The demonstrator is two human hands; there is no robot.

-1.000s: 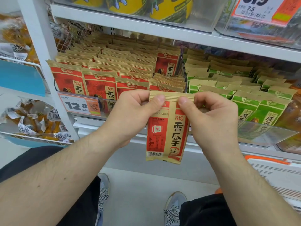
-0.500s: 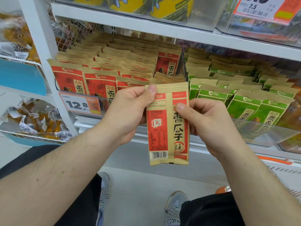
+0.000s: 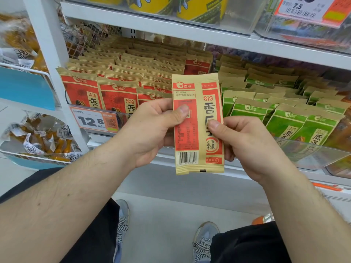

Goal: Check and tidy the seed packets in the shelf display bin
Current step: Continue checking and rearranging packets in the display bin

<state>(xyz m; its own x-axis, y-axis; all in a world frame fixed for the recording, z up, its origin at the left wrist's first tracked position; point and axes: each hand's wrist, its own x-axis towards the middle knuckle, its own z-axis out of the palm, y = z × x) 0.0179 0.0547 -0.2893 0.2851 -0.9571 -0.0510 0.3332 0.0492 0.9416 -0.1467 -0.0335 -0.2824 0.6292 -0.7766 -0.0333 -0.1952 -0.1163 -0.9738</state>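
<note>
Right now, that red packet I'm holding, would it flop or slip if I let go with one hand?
The red packet stands flat and upright between the left hand and right hand, so probably fairly stiff. Its paper-like surface likely grips well.

Red packet (image 3: 197, 128) small print unreadable; bin's (image 3: 311, 154) rear packets hidden, top tag (image 3: 311, 8) cropped.

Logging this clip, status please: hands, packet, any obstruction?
Left hand and right hand both pinch the red packet. Upright, barcode side facing camera, in front of the display bin. Nothing in the way.
</note>
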